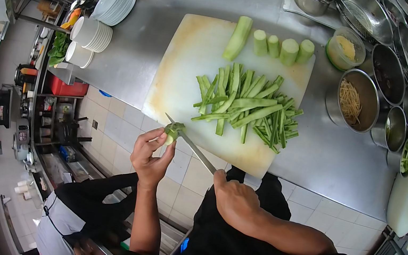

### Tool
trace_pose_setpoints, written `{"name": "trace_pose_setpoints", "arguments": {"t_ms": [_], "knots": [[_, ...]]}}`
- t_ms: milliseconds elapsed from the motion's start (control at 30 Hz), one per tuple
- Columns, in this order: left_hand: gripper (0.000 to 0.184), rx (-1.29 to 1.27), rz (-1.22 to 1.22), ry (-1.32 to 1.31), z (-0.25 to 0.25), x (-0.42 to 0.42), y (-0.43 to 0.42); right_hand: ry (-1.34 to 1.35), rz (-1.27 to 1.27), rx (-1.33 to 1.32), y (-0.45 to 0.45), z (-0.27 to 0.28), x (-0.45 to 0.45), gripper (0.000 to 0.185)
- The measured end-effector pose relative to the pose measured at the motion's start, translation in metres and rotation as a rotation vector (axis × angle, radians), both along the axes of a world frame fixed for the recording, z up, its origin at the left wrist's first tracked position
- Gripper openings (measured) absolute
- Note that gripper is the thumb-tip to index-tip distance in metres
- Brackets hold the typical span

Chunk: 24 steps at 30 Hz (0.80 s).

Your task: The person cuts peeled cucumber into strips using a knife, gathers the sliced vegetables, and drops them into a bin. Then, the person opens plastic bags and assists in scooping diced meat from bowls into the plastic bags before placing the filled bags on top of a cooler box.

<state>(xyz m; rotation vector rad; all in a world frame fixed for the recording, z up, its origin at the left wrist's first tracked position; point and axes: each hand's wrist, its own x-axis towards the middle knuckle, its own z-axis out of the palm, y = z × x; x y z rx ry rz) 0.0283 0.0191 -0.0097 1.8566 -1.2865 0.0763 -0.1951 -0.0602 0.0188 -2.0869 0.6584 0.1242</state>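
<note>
My left hand (152,154) pinches a short green vegetable piece (173,132), pale at its lower end, in front of the board's near edge. A knife (198,153) is gripped by its handle in my right hand (235,196), and its blade lies against the piece. On the white cutting board (179,64) is a heap of green strips (251,105). Behind the heap stand several short peeled pieces (289,51), beside one longer peeled piece (238,38) lying at their left. Most of the knife handle is hidden by my fingers.
Metal bowls crowd the right side, one with yellowish shreds (350,101). A plastic tub (345,48) stands behind it. Stacked white bowls (91,34) and plates (114,4) line the left of the steel table (135,56). Another person (61,220) is at lower left, near shelves.
</note>
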Motion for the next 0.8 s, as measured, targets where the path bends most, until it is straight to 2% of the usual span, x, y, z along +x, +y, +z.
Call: {"name": "trace_pose_setpoints", "arguments": {"t_ms": [100, 167, 267, 300, 367, 533, 667, 767, 800], "knots": [[0.030, -0.013, -0.015, 0.006, 0.000, 0.000, 0.000, 0.023, -0.012, -0.009, 0.003, -0.007, 0.005, 0.027], [0.030, -0.008, -0.020, -0.005, 0.001, -0.001, 0.000, 0.025, -0.080, 0.010, 0.006, -0.015, 0.010, 0.013], [0.031, -0.010, -0.011, 0.012, 0.001, -0.002, -0.001, 0.056, -0.070, -0.019, 0.005, -0.016, 0.014, 0.013], [0.032, -0.015, 0.003, 0.038, 0.001, -0.002, -0.001, 0.055, -0.068, -0.022, -0.001, -0.019, 0.012, 0.013], [0.033, -0.016, 0.011, 0.084, 0.001, 0.005, 0.003, -0.029, -0.029, 0.170, -0.016, -0.027, 0.003, 0.015], [0.035, -0.110, -0.062, 0.280, -0.008, 0.020, 0.005, -0.173, -0.162, 0.099, -0.021, -0.022, -0.013, 0.021], [0.035, -0.167, -0.048, 0.303, -0.009, 0.020, 0.000, -0.090, -0.105, 0.148, -0.020, 0.000, -0.019, 0.024], [0.035, -0.142, -0.020, 0.316, -0.006, 0.017, 0.000, -0.053, -0.083, 0.153, -0.013, 0.004, -0.021, 0.025], [0.036, -0.066, -0.032, 0.246, -0.004, 0.015, 0.001, -0.043, -0.062, 0.132, -0.011, 0.003, -0.021, 0.025]]}}
